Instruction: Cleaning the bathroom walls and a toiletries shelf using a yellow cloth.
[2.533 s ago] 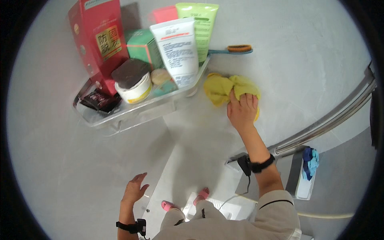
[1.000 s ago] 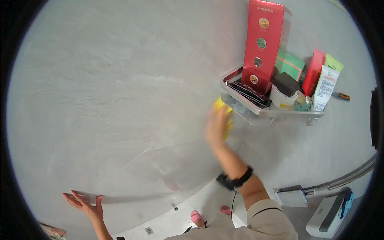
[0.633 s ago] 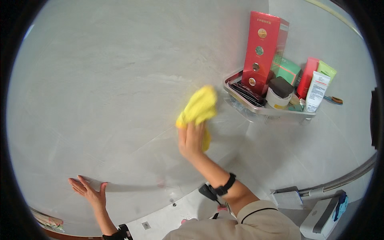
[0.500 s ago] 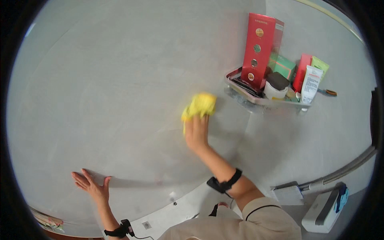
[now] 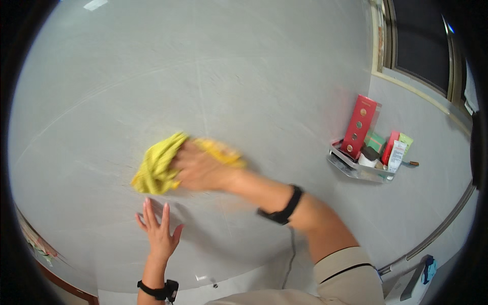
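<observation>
A crumpled yellow cloth [image 5: 156,165] is pressed to the smooth grey wall [image 5: 132,96] by my right hand [image 5: 201,168]. The cloth bunches out past the fingers on the left, and another part of it shows above the hand. Motion blurs the fingers somewhat. Just below the cloth, my left hand [image 5: 159,235] rests against the same wall with its fingers spread and nothing held in it. Black straps circle both forearms.
A clear corner shelf [image 5: 361,173] at the right holds a tall red box [image 5: 357,126], a white jar [image 5: 368,157], a white tube [image 5: 397,156] and other toiletries. Above it is a window [image 5: 422,48]. A metal rail [image 5: 442,223] runs along the lower right.
My right hand has swept the yellow cloth leftward. My left hand, still spread, is now close beneath the cloth. The view has shifted, bringing in the window and making the shelf look smaller.
</observation>
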Action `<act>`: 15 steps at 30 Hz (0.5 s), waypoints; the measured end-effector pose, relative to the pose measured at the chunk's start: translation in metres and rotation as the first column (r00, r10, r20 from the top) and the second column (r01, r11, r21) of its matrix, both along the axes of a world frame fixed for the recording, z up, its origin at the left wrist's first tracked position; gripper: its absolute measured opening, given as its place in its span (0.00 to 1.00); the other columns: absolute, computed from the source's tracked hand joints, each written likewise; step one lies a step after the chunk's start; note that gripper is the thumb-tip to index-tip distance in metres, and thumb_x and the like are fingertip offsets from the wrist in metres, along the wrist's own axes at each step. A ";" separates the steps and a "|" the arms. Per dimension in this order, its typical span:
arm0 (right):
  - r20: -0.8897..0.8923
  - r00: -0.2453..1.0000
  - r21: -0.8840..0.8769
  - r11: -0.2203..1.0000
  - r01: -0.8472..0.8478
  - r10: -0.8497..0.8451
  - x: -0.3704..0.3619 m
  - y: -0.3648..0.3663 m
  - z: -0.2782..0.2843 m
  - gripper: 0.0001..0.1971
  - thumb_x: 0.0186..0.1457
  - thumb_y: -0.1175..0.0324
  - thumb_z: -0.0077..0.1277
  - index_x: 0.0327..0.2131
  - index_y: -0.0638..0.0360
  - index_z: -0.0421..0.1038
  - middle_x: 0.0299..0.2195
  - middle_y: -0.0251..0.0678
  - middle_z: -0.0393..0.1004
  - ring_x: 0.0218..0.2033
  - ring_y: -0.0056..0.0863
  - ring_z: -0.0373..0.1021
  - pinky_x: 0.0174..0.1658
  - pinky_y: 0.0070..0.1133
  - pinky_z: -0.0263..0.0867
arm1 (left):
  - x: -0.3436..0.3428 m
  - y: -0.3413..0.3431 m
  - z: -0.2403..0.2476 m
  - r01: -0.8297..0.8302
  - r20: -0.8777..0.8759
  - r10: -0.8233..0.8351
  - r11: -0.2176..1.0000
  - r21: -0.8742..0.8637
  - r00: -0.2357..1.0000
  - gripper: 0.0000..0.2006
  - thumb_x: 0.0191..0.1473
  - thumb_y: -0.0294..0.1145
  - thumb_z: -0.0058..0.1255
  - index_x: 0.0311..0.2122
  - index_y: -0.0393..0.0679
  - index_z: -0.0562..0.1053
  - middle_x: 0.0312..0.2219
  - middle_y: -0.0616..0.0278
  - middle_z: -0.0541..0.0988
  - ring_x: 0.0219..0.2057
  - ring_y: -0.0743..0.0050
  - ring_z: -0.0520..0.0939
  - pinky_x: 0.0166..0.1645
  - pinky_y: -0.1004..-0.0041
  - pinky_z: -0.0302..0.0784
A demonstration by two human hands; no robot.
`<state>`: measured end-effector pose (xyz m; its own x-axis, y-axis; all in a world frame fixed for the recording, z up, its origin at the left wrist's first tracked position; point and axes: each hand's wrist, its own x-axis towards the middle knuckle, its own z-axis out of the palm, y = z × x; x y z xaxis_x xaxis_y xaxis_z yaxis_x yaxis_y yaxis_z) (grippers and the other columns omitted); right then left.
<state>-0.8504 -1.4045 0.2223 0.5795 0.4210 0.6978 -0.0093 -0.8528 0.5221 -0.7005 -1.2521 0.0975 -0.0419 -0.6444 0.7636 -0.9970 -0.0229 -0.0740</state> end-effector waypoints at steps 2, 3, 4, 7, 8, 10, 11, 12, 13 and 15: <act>0.246 0.927 0.073 0.959 0.275 -0.284 -0.041 -0.017 0.038 0.20 0.41 0.59 0.49 0.39 0.60 0.66 0.43 0.42 0.63 0.48 0.40 0.56 0.53 0.36 0.45 | 0.032 0.026 -0.010 -0.021 0.026 0.024 0.996 -0.091 0.999 0.44 0.29 0.32 0.60 0.55 0.50 0.51 0.55 0.40 0.41 0.57 0.44 0.43 0.55 0.49 0.31; 0.236 0.925 0.177 0.949 0.260 -0.297 -0.081 -0.032 0.070 0.22 0.42 0.61 0.48 0.42 0.61 0.63 0.44 0.45 0.61 0.46 0.43 0.56 0.51 0.38 0.46 | 0.052 0.042 -0.013 -0.109 0.031 0.113 0.987 -0.119 0.993 0.45 0.28 0.33 0.61 0.55 0.51 0.50 0.55 0.42 0.42 0.57 0.46 0.44 0.55 0.47 0.32; 0.472 0.747 0.177 0.881 0.439 -0.467 -0.112 -0.055 0.086 0.21 0.45 0.65 0.45 0.44 0.61 0.60 0.43 0.48 0.60 0.44 0.45 0.57 0.48 0.39 0.48 | 0.072 0.058 -0.015 -0.198 0.006 0.201 0.969 -0.149 0.980 0.46 0.28 0.35 0.61 0.55 0.51 0.50 0.55 0.42 0.42 0.57 0.46 0.44 0.54 0.46 0.33; 0.343 0.212 0.648 0.394 0.651 -0.915 -0.245 -0.137 0.126 0.20 0.53 0.58 0.35 0.46 0.60 0.59 0.44 0.48 0.60 0.46 0.44 0.56 0.50 0.34 0.49 | 0.118 0.089 -0.014 -0.365 -0.108 0.349 0.901 -0.234 0.931 0.49 0.27 0.45 0.60 0.56 0.50 0.47 0.55 0.43 0.41 0.57 0.44 0.43 0.54 0.45 0.34; 0.517 0.131 0.778 0.529 0.339 -0.846 -0.257 -0.148 0.132 0.22 0.53 0.56 0.28 0.43 0.58 0.62 0.42 0.51 0.63 0.46 0.45 0.57 0.47 0.35 0.50 | 0.135 0.102 -0.016 -0.464 -0.174 0.432 0.846 -0.262 0.885 0.52 0.26 0.52 0.60 0.57 0.49 0.44 0.55 0.43 0.40 0.56 0.44 0.43 0.53 0.45 0.35; 0.458 -0.342 0.884 0.463 0.073 -0.821 -0.320 -0.199 0.161 0.24 0.53 0.53 0.26 0.45 0.58 0.61 0.45 0.51 0.61 0.49 0.42 0.55 0.50 0.33 0.49 | 0.162 0.101 -0.027 -0.483 -0.283 0.417 0.844 -0.231 0.864 0.56 0.22 0.60 0.56 0.57 0.49 0.41 0.56 0.44 0.39 0.56 0.43 0.42 0.53 0.44 0.36; 0.460 -0.323 0.883 0.464 0.070 -0.827 -0.298 -0.195 0.171 0.24 0.53 0.53 0.26 0.45 0.58 0.61 0.45 0.51 0.61 0.49 0.42 0.55 0.50 0.33 0.49 | 0.171 0.107 -0.030 -0.521 -0.348 0.442 0.836 -0.174 0.827 0.60 0.19 0.68 0.52 0.57 0.48 0.39 0.56 0.44 0.37 0.56 0.43 0.41 0.52 0.43 0.36; 0.538 -0.177 0.839 0.501 0.213 -0.824 -0.281 -0.186 0.185 0.24 0.53 0.52 0.28 0.46 0.58 0.61 0.44 0.51 0.62 0.48 0.41 0.56 0.50 0.31 0.49 | 0.174 0.104 -0.034 -0.533 -0.354 0.453 0.829 -0.172 0.818 0.60 0.19 0.68 0.52 0.57 0.48 0.39 0.56 0.44 0.37 0.56 0.43 0.41 0.52 0.43 0.36; 0.581 -0.015 0.769 0.543 0.337 -0.814 -0.252 -0.167 0.196 0.24 0.53 0.52 0.29 0.47 0.58 0.60 0.44 0.50 0.62 0.47 0.40 0.57 0.50 0.30 0.50 | 0.175 0.099 -0.036 -0.488 -0.351 0.404 0.851 -0.195 0.845 0.62 0.17 0.72 0.48 0.57 0.48 0.37 0.56 0.44 0.35 0.56 0.43 0.41 0.52 0.42 0.37; 0.662 0.482 0.593 0.794 0.133 -0.575 -0.109 -0.072 0.191 0.16 0.52 0.59 0.36 0.33 0.64 0.64 0.31 0.44 0.64 0.36 0.37 0.60 0.41 0.30 0.53 | 0.179 0.098 -0.042 -0.449 -0.345 0.364 0.869 -0.207 0.865 0.63 0.15 0.76 0.43 0.57 0.48 0.36 0.56 0.45 0.34 0.56 0.42 0.40 0.51 0.41 0.37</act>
<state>-0.9594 -1.4763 0.4133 -0.2696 -0.1370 0.9532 -0.5700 -0.7751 -0.2727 -0.5215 -1.1546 0.0551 0.4241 -0.3202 0.8471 -0.8688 -0.4079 0.2808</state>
